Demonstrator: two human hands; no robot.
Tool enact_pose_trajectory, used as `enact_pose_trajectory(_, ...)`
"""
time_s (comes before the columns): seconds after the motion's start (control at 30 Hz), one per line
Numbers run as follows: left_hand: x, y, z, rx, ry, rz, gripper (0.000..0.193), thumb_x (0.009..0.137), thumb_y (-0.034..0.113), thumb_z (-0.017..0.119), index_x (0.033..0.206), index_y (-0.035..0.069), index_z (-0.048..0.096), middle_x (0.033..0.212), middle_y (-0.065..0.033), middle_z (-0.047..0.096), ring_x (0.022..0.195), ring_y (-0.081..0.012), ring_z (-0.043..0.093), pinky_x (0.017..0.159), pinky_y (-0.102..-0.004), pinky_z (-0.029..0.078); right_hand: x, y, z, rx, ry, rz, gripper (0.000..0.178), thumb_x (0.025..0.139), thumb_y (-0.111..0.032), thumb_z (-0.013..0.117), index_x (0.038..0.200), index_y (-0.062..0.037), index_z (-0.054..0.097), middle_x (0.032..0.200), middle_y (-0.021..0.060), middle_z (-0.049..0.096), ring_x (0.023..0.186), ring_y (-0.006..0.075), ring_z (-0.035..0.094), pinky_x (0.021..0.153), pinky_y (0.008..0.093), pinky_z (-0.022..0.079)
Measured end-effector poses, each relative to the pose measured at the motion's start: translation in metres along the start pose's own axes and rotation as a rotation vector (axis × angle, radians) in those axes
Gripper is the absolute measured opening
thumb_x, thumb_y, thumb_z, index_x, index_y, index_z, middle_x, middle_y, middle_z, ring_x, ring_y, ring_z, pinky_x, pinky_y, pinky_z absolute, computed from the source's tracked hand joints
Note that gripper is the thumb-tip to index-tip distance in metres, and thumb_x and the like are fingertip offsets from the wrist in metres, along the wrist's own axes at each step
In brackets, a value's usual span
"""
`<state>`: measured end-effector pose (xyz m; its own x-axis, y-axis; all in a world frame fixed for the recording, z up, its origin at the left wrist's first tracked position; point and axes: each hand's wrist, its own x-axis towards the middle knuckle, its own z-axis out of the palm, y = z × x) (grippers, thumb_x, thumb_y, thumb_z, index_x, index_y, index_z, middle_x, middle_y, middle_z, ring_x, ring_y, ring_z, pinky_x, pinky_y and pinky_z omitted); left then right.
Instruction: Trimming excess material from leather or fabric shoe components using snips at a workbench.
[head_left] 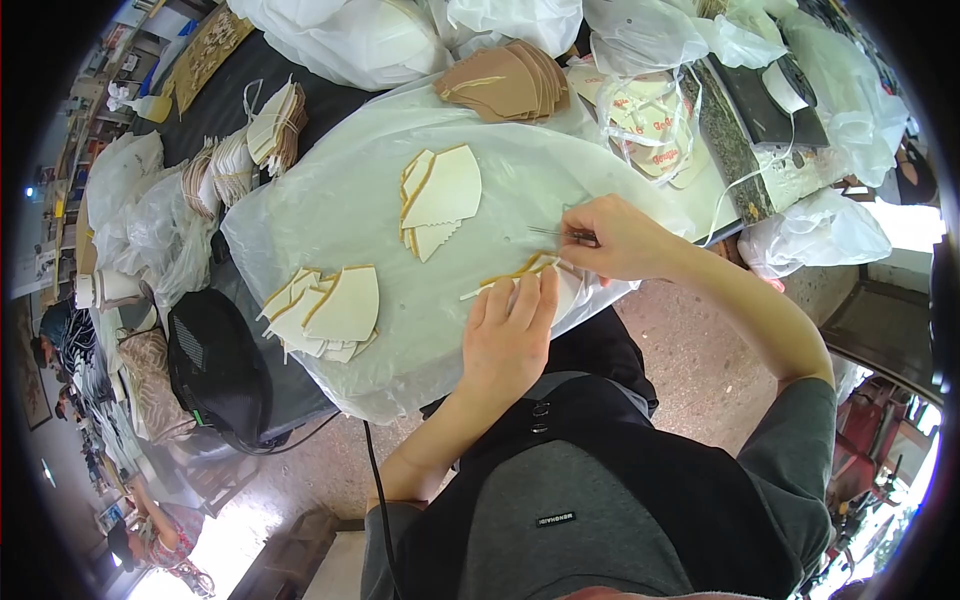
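My left hand (512,330) lies with its fingers flat on white curved cut pieces (569,290) with a yellowish edge, by the near edge of the plastic-covered table (400,390). Beside it on the right, my right hand (618,240) is closed round a slim metal tool (548,232) whose thin tips point left; its exact kind is unclear. Further off, a small fanned stack of white pieces (447,188) with brown-yellow edges rests on the plastic. Another overlapping pile of white pieces (343,303) sits to the left.
Brown cut pieces (505,85) lie fanned at the far side. Tied bundles (235,165) stand at the left, near a black mesh-like object (215,360). White plastic bags (345,40) line the back. A tape roll (787,85) is at far right. Another person (155,535) is at lower left.
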<state>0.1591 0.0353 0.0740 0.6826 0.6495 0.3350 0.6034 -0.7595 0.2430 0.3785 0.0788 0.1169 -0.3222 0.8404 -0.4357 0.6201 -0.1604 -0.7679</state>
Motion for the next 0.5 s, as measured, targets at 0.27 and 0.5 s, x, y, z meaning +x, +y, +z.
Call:
enact_pose_trajectory(0.27, 0.013, 0.005, -0.010, -0.014, -0.081, -0.013, 0.053, 0.075, 0.006, 0.064, 0.128, 0.005, 0.059, 0.115, -0.0078, 0.058, 0.103, -0.0275, 0.056, 0.087, -0.0389, 0.046, -0.005, 0.007, 0.008, -0.332, 0.208, -0.139, 0.025, 0.087, -0.026, 0.068, 0.090, -0.0020, 0.063, 0.076, 0.0133, 0.066, 0.072, 0.0374, 0.065, 0.067, 0.0434, 0.051)
enact_pose_trajectory(0.5, -0.020, 0.009, 0.006, -0.109, 0.153, -0.087, 0.043, 0.082, 0.006, 0.063, 0.125, -0.001, 0.061, 0.126, -0.0112, 0.060, 0.113, -0.0290, 0.057, 0.091, -0.0399, 0.047, -0.069, -0.020, 0.055, -0.351, 0.622, -0.075, 0.029, 0.095, -0.030, 0.061, 0.100, -0.0031, 0.050, 0.090, 0.0139, 0.063, 0.070, 0.0374, 0.065, 0.061, 0.0477, 0.051)
